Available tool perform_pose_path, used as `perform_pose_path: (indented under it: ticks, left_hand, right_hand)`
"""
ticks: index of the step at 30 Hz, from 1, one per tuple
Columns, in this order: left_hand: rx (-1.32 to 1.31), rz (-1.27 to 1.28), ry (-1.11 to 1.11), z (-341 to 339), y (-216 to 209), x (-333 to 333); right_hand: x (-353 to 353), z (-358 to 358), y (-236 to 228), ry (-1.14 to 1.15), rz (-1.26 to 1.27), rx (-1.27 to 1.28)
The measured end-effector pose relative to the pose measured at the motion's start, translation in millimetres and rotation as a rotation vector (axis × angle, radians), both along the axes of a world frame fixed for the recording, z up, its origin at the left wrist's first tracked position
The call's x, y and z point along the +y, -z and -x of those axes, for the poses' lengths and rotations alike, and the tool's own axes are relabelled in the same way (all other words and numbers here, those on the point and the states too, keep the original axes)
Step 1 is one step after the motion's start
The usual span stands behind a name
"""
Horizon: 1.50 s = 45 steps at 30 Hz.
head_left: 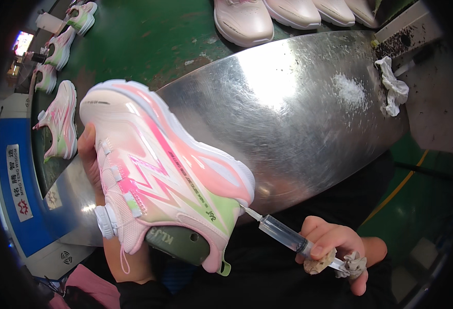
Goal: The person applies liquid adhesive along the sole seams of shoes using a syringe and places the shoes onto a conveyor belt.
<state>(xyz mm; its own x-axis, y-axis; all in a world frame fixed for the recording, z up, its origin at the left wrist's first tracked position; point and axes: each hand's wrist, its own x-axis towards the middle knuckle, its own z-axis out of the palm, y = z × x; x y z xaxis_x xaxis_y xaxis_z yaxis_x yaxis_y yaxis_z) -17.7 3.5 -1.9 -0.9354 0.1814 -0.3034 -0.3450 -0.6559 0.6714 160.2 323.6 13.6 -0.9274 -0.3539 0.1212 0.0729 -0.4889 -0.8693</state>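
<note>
A pink, white and light green sneaker (154,154) is tilted in front of me, toe up to the left and heel toward the lower right. My left hand (88,148) grips it from the far left side, most of the fingers hidden behind the shoe. Inside the collar sits a dark green shoe last (177,244). Clear and slim, a syringe (282,233) is in my right hand (335,238), its tip at the heel where upper meets sole. Whitish wrapping covers the syringe's finger flange and plunger end. Whether the tip touches the shoe is hard to tell.
A shiny metal plate (309,154) lies beyond the shoe, with white powder (351,91) and a crumpled white cloth (393,87) at its right. Several pale shoes (244,21) stand on the green surface (134,46). More sneakers (62,119) line the left, near a blue-and-white machine (18,170).
</note>
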Motion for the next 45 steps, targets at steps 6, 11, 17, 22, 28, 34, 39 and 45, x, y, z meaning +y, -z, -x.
perform_pose_path:
  ticks: [6,11,17,22,28,34,39,45]
  left_hand:
    - [-0.165,0.128,-0.039,-30,-8,-25]
    - [-0.182,0.657,-0.019,-73,-26,-70]
    - [0.497,1.058,0.286,-97,-21,-86]
    - [-0.02,0.873,0.04,-132,-26,-81]
    - [-0.302,0.541,-0.102,-178,-25,-92]
    - [-0.316,0.258,0.041,-207,-30,-51]
    - [-0.329,0.107,0.101,-217,-27,-21]
    - [-0.379,-0.138,0.163,-227,-13,-1]
  right_hand:
    - [-2,9,14,-0.001,0.032,0.082]
    - [-13,21,20,0.008,0.091,0.13]
    - [-22,27,20,0.037,-0.094,0.281]
    - [-25,31,22,0.091,-0.142,0.379]
    - [-29,23,21,0.032,-0.162,0.385]
    - [-32,20,2,0.031,-0.204,0.337]
    - [-30,19,-12,-0.009,-0.236,0.314]
    - [-24,17,-32,-0.101,-0.266,0.275]
